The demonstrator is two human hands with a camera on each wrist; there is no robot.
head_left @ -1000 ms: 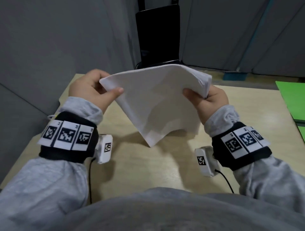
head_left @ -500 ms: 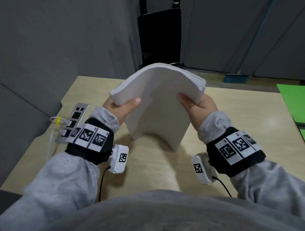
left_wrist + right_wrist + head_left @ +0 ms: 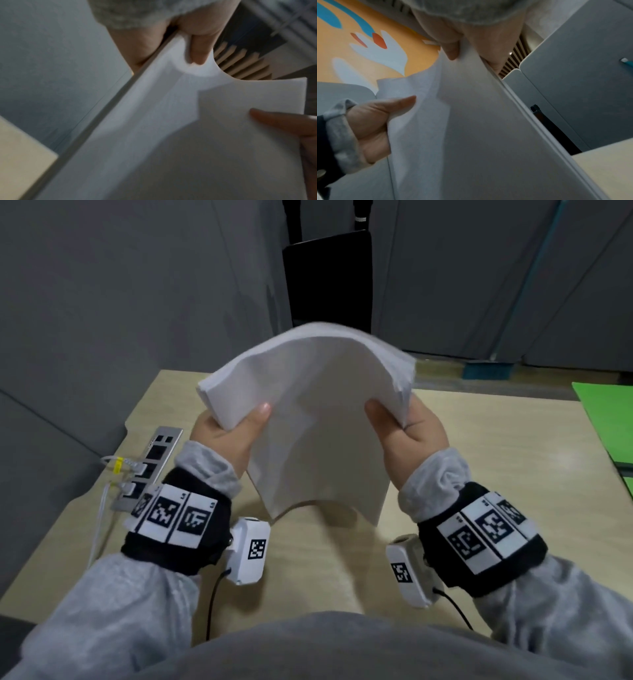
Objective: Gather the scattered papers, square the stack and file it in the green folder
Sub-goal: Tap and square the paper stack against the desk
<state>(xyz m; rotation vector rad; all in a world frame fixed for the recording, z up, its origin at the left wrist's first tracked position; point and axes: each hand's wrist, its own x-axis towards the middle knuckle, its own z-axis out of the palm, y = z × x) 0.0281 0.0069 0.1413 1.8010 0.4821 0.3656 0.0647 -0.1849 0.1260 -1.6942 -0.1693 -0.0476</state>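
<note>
Both hands are up off the table and the stack of papers (image 3: 315,419) is between them, lifted clear of the wooden table (image 3: 479,474) and bowed into an arch, its middle humped upward and away from the person. The left hand (image 3: 229,433) grips the stack's left edge, thumb lying across the near face and the fingers wrapped behind, out of sight from the head view. The right hand (image 3: 407,433) has the right edge the same way, thumb on the near sheet, palm cupped under the side.

From the left wrist camera the near sheet fills the frame; the left thumb presses in from the right side of that picture and the right hand (image 3: 193,40) pinches the far edge at the top. From the right wrist camera the left hand (image 3: 373,121) clamps the far side with its thumb flat on the paper, and the sheet edges at the right side show as several lines, not quite flush.

The bottom corners of the stack hang free above the tabletop, casting a shadow there. The green folder (image 3: 606,422) lies well off to the right at the table's edge, apart from both hands. A power strip (image 3: 154,460) with white cables plugged in sits at the left edge, just beyond the left wrist band.
</note>
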